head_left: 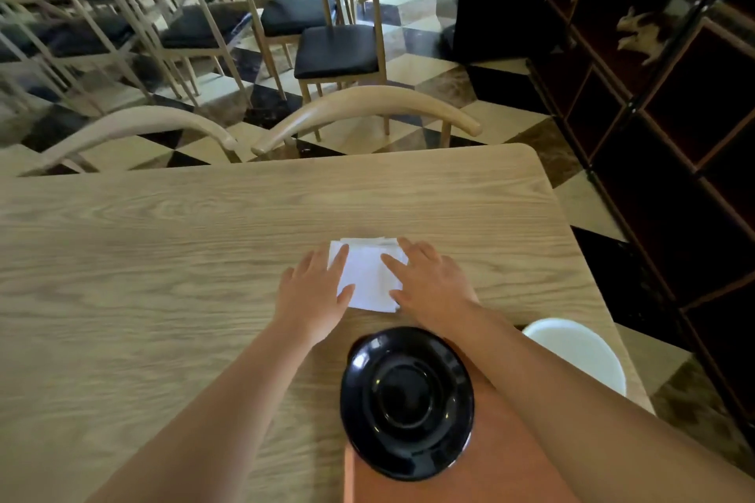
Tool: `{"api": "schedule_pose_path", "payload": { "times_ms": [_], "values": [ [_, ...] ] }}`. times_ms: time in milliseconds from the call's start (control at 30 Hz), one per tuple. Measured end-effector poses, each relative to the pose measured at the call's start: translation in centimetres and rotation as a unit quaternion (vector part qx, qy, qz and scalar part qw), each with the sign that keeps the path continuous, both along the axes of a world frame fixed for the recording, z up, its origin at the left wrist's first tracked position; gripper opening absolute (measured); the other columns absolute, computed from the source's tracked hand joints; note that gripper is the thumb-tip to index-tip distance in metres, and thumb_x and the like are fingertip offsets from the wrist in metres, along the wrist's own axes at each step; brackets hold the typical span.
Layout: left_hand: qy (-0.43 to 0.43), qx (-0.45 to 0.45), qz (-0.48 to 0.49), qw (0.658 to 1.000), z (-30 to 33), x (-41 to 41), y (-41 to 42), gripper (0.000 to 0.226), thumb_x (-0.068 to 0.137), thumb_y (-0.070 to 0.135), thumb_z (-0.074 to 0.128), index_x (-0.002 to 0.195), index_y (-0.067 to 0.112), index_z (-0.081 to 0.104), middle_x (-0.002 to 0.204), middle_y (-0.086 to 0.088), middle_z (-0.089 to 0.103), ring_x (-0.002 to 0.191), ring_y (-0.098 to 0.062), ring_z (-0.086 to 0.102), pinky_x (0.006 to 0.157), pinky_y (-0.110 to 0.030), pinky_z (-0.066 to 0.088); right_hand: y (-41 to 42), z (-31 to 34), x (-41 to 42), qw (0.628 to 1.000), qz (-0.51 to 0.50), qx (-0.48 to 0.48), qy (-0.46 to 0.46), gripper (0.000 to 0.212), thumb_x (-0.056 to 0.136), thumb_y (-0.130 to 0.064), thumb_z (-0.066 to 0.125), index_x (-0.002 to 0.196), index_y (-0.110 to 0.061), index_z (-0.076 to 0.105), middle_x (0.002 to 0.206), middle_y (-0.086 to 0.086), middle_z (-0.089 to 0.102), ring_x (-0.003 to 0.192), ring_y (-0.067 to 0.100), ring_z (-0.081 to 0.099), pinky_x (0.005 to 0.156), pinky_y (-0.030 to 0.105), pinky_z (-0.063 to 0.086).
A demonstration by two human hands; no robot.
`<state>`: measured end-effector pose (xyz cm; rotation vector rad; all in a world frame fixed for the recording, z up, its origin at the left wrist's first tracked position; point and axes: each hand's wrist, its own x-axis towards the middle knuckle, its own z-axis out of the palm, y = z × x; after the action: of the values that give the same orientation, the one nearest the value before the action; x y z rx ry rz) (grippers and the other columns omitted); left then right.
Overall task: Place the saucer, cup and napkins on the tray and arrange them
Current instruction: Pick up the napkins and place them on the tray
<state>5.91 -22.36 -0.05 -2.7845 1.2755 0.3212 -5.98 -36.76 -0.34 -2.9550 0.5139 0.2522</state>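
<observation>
A small stack of white napkins (367, 278) lies flat on the wooden table (163, 257). My left hand (314, 290) rests on the stack's left edge and my right hand (429, 278) on its right edge, fingers spread and flat. Nearer to me, a glossy black saucer (406, 404) sits on the far left part of an orange-brown tray (502, 461), overhanging the tray's left edge. A white cup (580, 347) stands on the table to the right, partly hidden behind my right forearm.
Two wooden chairs (367, 106) are pushed in at the table's far edge. The table's right edge runs close to the cup, with a dark shelving unit (653, 94) beyond it. More chairs and tables fill the room behind.
</observation>
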Motion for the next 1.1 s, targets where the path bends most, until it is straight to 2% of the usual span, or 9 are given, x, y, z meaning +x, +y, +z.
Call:
{"api": "schedule_pose_path", "payload": {
  "times_ms": [200, 433, 533, 700, 767, 800, 933, 1033, 1100],
  "values": [
    [0.051, 0.008, -0.001, 0.999, -1.8, 0.7, -0.8, 0.060, 0.095, 0.041, 0.036, 0.146, 0.025, 0.009, 0.157, -0.010, 0.002, 0.141, -0.028, 0.013, 0.110, -0.043, 0.023, 0.0, -2.1, 1.2, 0.999, -0.032, 0.007, 0.041, 0.056, 0.093, -0.044, 0.038, 0.143, -0.029, 0.020, 0.156, 0.008, 0.010, 0.137, 0.027, 0.020, 0.105, 0.044, 0.032],
    [0.138, -0.161, 0.061, 0.975, -1.9, 0.1, -1.5, 0.046, 0.088, 0.014, 0.051, 0.131, 0.011, 0.036, 0.126, -0.016, 0.046, 0.116, -0.030, 0.039, 0.089, -0.035, 0.038, 1.4, -2.2, 1.7, 0.990, -0.111, 0.078, 0.029, 0.053, 0.094, -0.032, 0.039, 0.144, -0.025, 0.021, 0.153, 0.013, 0.021, 0.141, 0.027, 0.012, 0.108, 0.041, 0.026],
    [0.227, -0.303, 0.177, 0.908, -1.3, 0.5, -1.4, 0.040, 0.084, 0.002, 0.050, 0.123, 0.005, 0.042, 0.107, -0.007, 0.053, 0.096, -0.022, 0.048, 0.077, -0.030, 0.036, 1.9, -2.1, 1.8, 0.979, -0.151, 0.134, -0.017, 0.051, 0.091, -0.021, 0.043, 0.141, -0.022, 0.030, 0.153, 0.011, 0.023, 0.141, 0.026, 0.014, 0.111, 0.040, 0.023],
    [0.437, -0.315, 0.373, 0.755, -0.7, 1.6, -0.9, 0.014, 0.078, -0.007, 0.045, 0.074, -0.002, 0.058, 0.072, -0.013, 0.053, 0.067, -0.026, 0.049, 0.057, -0.030, 0.045, 2.1, -2.4, 2.0, 0.952, -0.197, 0.199, -0.122, 0.047, 0.084, -0.005, 0.046, 0.129, -0.015, 0.050, 0.136, 0.001, 0.050, 0.123, 0.026, 0.036, 0.098, 0.033, 0.036],
    [0.511, -0.326, 0.405, 0.685, 0.2, 1.4, -1.0, 0.018, 0.078, -0.010, 0.048, 0.066, 0.002, 0.055, 0.068, -0.011, 0.052, 0.061, -0.021, 0.050, 0.052, -0.026, 0.048, 2.2, -2.4, 2.1, 0.917, -0.255, 0.264, -0.157, 0.044, 0.083, -0.004, 0.049, 0.126, -0.013, 0.054, 0.129, 0.004, 0.057, 0.120, 0.025, 0.044, 0.095, 0.028, 0.037],
    [0.527, -0.332, 0.401, 0.671, 0.6, 1.2, -1.0, 0.019, 0.078, -0.010, 0.049, 0.067, 0.004, 0.056, 0.069, -0.011, 0.053, 0.062, -0.021, 0.051, 0.054, -0.027, 0.047, 2.2, -2.3, 2.2, 0.892, -0.290, 0.299, -0.173, 0.042, 0.083, -0.005, 0.051, 0.124, -0.014, 0.056, 0.123, 0.005, 0.061, 0.117, 0.023, 0.049, 0.091, 0.025, 0.039],
    [0.544, -0.368, 0.327, 0.680, 3.0, 0.1, -0.8, 0.016, 0.086, 0.000, 0.051, 0.095, 0.004, 0.063, 0.085, -0.013, 0.061, 0.075, -0.024, 0.056, 0.060, -0.030, 0.041, 2.3, -1.3, 1.7, 0.760, -0.371, 0.469, -0.253, 0.023, 0.083, -0.016, 0.061, 0.105, -0.020, 0.068, 0.109, 0.001, 0.070, 0.096, 0.013, 0.062, 0.083, 0.028, 0.049],
    [0.587, -0.391, 0.263, 0.658, 5.0, -1.4, 0.2, 0.022, 0.088, 0.001, 0.050, 0.105, 0.006, 0.062, 0.087, -0.009, 0.067, 0.073, -0.018, 0.064, 0.054, -0.025, 0.049, 2.8, 0.1, -0.1, 0.717, -0.340, 0.539, -0.282, 0.015, 0.085, -0.016, 0.063, 0.097, -0.023, 0.069, 0.103, -0.004, 0.070, 0.098, 0.015, 0.064, 0.088, 0.035, 0.052],
    [0.624, -0.407, 0.236, 0.624, 6.1, -2.5, 1.2, 0.025, 0.088, 0.001, 0.049, 0.109, 0.004, 0.062, 0.094, -0.013, 0.065, 0.080, -0.022, 0.062, 0.063, -0.030, 0.052, 3.1, 1.2, -1.9, 0.681, -0.316, 0.587, -0.302, 0.015, 0.086, -0.014, 0.063, 0.093, -0.025, 0.068, 0.100, -0.002, 0.072, 0.094, 0.019, 0.066, 0.084, 0.036, 0.053]
  ]
}}
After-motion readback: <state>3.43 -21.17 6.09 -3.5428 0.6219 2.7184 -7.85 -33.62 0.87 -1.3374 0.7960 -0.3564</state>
